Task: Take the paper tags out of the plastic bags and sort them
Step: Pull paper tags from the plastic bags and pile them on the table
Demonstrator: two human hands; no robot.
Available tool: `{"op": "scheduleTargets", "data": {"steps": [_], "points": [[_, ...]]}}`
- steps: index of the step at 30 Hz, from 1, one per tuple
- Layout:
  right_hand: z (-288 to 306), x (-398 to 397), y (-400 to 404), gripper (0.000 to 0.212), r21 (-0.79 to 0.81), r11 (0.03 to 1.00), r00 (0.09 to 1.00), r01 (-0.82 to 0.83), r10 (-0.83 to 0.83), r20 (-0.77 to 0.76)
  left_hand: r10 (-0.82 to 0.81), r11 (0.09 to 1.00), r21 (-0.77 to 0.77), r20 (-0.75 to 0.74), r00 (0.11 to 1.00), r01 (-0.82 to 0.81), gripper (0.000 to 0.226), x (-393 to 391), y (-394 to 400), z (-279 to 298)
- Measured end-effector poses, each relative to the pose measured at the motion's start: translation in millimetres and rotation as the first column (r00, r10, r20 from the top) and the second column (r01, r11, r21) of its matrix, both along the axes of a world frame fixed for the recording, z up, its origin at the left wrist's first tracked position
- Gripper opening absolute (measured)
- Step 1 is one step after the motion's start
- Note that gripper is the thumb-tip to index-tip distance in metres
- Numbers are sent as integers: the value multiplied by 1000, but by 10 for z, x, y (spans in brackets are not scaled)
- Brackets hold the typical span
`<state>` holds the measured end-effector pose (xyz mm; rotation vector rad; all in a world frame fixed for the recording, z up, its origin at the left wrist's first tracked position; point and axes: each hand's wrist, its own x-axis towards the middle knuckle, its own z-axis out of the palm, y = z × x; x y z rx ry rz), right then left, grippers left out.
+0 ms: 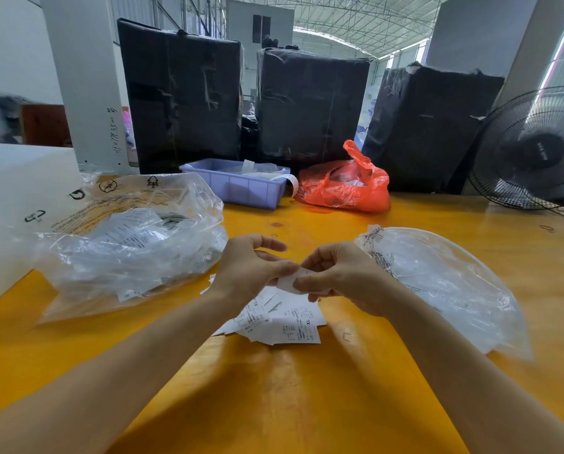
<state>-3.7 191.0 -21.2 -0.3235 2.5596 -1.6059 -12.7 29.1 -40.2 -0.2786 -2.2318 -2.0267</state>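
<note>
A small white paper tag [298, 279] is pinched between the left hand [251, 267] and the right hand [336, 280], fingers curled on its edges, just above a loose pile of printed tags [284, 319] on the yellow surface [274, 388]. The sorting step appears to be in hand; next, the tag would probably be read and laid on a matching pile. A full clear bag [126, 250] lies to the left, and a flattened, seemingly emptied bag [454, 283] to the right.
</note>
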Motion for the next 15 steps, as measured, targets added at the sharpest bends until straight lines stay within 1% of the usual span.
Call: {"op": "scheduleTargets", "data": {"steps": [1, 4, 6, 7, 9, 10, 12, 15], "points": [[-3, 2, 0, 27, 3, 1000, 1000, -3, 3, -5, -3, 1000, 0, -1, 1000, 3, 33, 1, 5, -5], [-16, -12, 14, 51, -27, 999, 1000, 24, -24, -18, -18, 1000, -2, 15, 1000, 18, 33, 2, 12, -14], [-31, -42, 20, 55, -84, 994, 996, 73, -77, -44, 8, 998, 64, 49, 999, -11, 30, -12, 14, -14], [-40, -57, 22, 52, -122, 987, 991, 109, -117, -64, 33, 991, 126, 73, 997, -42, 28, -26, 9, -9], [-57, -89, 30, 39, -189, 966, 972, 178, -202, -118, 58, 964, 251, 119, 991, -86, 27, -57, -5, 3], [-69, -100, 30, 32, -203, 959, 963, 196, -228, -146, 56, 954, 284, 137, 989, -93, 28, -67, -10, 3], [-103, -92, -12, 21, -184, 964, 950, 192, -230, -212, 54, 959, 267, 148, 987, -92, 29, -68, -1, -22], [-160, -53, -137, 17, -23, 990, 933, 139, -139, -333, 91, 983, 146, 112, 990, -107, 30, -45, 30, -82]]}}
